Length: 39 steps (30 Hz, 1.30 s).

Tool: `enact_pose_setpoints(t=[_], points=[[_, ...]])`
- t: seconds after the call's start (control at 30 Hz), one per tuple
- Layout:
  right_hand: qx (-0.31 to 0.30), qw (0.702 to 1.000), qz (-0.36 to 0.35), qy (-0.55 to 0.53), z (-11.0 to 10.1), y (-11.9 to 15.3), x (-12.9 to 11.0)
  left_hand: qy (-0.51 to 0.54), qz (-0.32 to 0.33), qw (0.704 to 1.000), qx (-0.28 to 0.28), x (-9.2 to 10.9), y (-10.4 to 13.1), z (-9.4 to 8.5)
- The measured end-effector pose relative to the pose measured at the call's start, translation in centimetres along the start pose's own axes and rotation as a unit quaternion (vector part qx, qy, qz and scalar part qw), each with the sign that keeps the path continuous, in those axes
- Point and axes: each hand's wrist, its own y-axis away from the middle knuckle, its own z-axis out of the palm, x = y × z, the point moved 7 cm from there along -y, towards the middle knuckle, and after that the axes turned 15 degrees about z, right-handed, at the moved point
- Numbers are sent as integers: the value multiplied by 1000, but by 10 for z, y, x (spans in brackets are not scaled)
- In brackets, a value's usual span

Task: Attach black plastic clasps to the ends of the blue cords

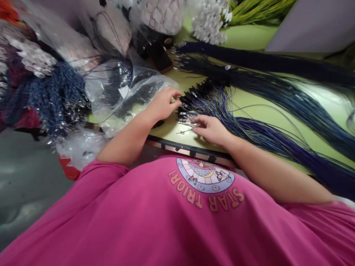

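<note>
My left hand [166, 102] has its thumb and forefinger curled at the edge of a row of black plastic connectors [188, 96], gripping the end of one. My right hand [210, 129] is bent round a few thin wires [189, 125] near their bare metal terminals [181, 132]. These tips point left, just below the connector row. From the connectors a bundle of blue and yellowish wires [249, 127] runs off to the right, passing behind my right hand. Exactly what lies between the fingertips is partly hidden.
More dark blue wire bundles [257, 61] stretch across the green table [246, 35]. Clear plastic bags [111, 96] and a dark phone [158, 55] lie to the left and behind. Twisted blue wires [59, 92] with white connectors [36, 59] are heaped far left. The table's taped edge [188, 148] runs before me.
</note>
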Motion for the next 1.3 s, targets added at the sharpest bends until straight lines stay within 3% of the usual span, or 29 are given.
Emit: enact_pose_setpoints(t=[0.13, 0.3, 0.47, 0.63, 0.7, 0.8, 0.87, 1.0, 1.13, 1.3], points=[[-42, 982, 102, -151, -3, -4, 10, -54, -11, 996, -70, -7, 33, -20], [-57, 974, 129, -178, -2, -3, 8, -151, -38, 981, -112, -24, 61, -21], [-55, 973, 118, -191, -4, -5, 9, -165, -39, 981, -97, -26, 62, -7], [-53, 978, 101, -173, -5, -3, 8, -161, -42, 982, -89, -15, 56, -11], [-60, 977, 106, -178, -4, -1, 7, -98, -56, 992, -58, -7, 54, -16], [-64, 974, 102, -193, -4, 1, 5, 86, -68, 994, -13, 9, 51, -14], [-54, 975, 94, -194, -5, 1, 5, 225, -71, 972, -15, 19, 49, -3], [-1, 982, 71, -173, -14, 0, 7, 434, -88, 897, -2, 30, 46, 24], [54, 984, 59, -159, -21, 1, 8, 527, -104, 843, 30, 30, 48, 41], [94, 986, 53, -127, -24, 6, -1, 540, -131, 831, 30, 24, 55, 52]])
